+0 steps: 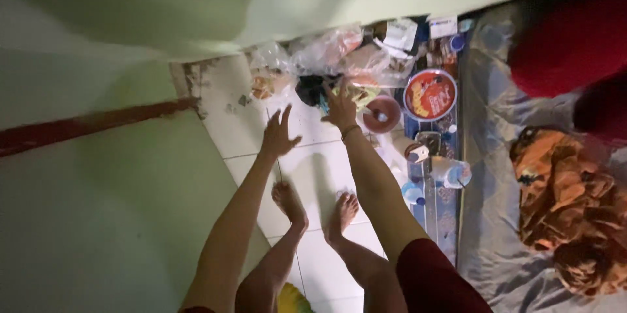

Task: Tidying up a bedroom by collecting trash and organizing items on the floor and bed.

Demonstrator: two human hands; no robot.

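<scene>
A: white tile floor (313,176), heap of clear plastic bags (339,51) by the wall, round red tin (429,95), pink bowl (382,113)

B: right hand (340,109) reaching into the bags, grip spread wide, holding nothing. left hand (277,135) open too, hovering over bare tile

Glossy white tiles (313,176) cover the floor at the frame's centre, and crinkled clear plastic bags (339,51) lie shiny at the upper middle. On the right, an orange cloth (562,189) looks soft and matt beside a smooth round tin lid (429,95) and a clear plastic bottle (450,172).
</scene>
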